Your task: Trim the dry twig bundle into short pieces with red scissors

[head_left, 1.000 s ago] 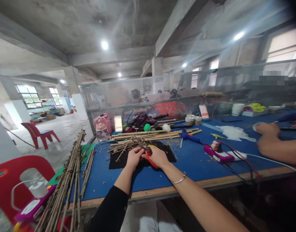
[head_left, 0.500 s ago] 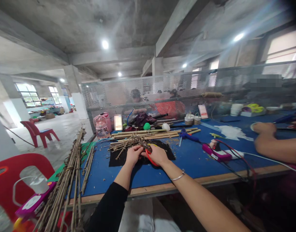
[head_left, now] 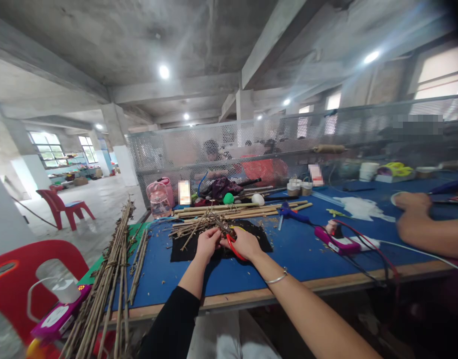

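Observation:
In the head view, my right hand (head_left: 246, 244) grips pruning shears (head_left: 234, 248) with red and yellow handles, their dark blades pointing away from me. Close beside it, my left hand (head_left: 207, 243) is closed in a pinch near the blades; what its fingertips hold is too small to make out. Both hands are over a black cloth (head_left: 179, 252) on the blue table mat (head_left: 161, 269). A pile of short dry twigs (head_left: 189, 229) lies on the cloth just beyond my left hand.
Long sticks (head_left: 105, 279) lean in a bundle over the table's left edge, near a red chair (head_left: 64, 254). Bamboo rods (head_left: 243, 211) lie behind the cloth. A blue glue gun (head_left: 294, 214) and purple power strip (head_left: 337, 242) with cables are rightward, before another person's arm (head_left: 423, 219).
The view has shifted slightly. Both hands stay close together over the cloth, with the shears still in my right hand.

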Demonstrator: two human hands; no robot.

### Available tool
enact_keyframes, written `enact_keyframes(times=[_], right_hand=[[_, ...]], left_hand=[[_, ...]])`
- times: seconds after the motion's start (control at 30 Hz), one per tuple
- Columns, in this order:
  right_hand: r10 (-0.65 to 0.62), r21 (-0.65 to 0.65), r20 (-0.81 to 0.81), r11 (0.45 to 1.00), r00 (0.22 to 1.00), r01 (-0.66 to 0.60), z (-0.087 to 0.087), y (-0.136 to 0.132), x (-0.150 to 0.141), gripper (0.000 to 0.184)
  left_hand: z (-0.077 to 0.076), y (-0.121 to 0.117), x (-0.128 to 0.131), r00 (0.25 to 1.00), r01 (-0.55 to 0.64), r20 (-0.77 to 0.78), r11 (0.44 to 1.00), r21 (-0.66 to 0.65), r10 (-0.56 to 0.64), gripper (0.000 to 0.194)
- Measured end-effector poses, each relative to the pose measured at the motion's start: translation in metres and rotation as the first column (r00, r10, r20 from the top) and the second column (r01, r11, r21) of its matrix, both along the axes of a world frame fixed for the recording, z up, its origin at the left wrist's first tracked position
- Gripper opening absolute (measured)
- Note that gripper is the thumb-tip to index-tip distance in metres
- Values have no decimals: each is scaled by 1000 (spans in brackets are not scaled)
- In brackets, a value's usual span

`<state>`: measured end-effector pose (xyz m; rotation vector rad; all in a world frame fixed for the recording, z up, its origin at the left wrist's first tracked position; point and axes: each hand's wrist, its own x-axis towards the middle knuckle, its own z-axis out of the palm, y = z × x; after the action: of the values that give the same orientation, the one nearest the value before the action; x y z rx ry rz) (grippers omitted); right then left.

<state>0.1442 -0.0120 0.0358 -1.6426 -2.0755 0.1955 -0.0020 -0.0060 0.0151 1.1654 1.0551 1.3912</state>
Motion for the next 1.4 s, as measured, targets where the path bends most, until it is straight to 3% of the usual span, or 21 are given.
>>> enact_keyframes(times=[0.33, 0.53, 1.0, 1.4], right_hand=[[80, 115, -2, 990, 997, -79, -8, 5, -1, 49], [56, 27, 16, 998, 998, -56, -9, 6, -2, 51], [75, 98, 97, 992, 992, -85, -8, 7, 0, 51], [34, -7, 81, 999, 996, -34, -3, 3, 2, 53]], left_hand=[[4, -4, 2, 999, 50, -24, 997, 53, -49, 30], [0, -1, 1, 997, 78, -5, 996, 45, -78, 33], [-2, 1, 0, 998, 36, -55, 998, 45, -34, 26], [0, -1, -1, 999, 6, -35, 1000, 17, -6, 35]])
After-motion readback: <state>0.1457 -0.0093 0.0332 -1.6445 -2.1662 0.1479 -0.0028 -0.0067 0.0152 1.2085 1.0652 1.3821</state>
